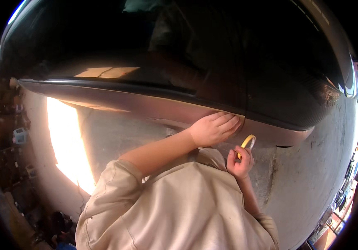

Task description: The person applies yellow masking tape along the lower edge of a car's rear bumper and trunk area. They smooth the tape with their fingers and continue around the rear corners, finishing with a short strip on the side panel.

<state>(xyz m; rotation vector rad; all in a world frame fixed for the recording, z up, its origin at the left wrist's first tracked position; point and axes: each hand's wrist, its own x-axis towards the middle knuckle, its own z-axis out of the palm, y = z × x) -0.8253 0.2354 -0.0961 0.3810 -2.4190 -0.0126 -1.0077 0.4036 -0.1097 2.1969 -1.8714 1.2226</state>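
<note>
A glossy dark car body (212,50) fills the upper part of the head view. Along its lower edge runs a pinkish-grey sill panel (145,106), with a thin yellow strip that looks like masking tape (187,101) at its top. My left hand (216,129) lies on this panel near a vertical seam, its fingers flat and close together over the strip's right end. Just below and to the right, my right hand (241,161) pinches a roll of yellow masking tape (247,143) between thumb and fingers. The roll is held upright, apart from the car.
Below the car is a grey concrete floor (304,179) with a bright sunlit patch (68,141) at left. Cluttered items line the far left, among them a pale blue jug (19,136). More clutter stands along the right rim.
</note>
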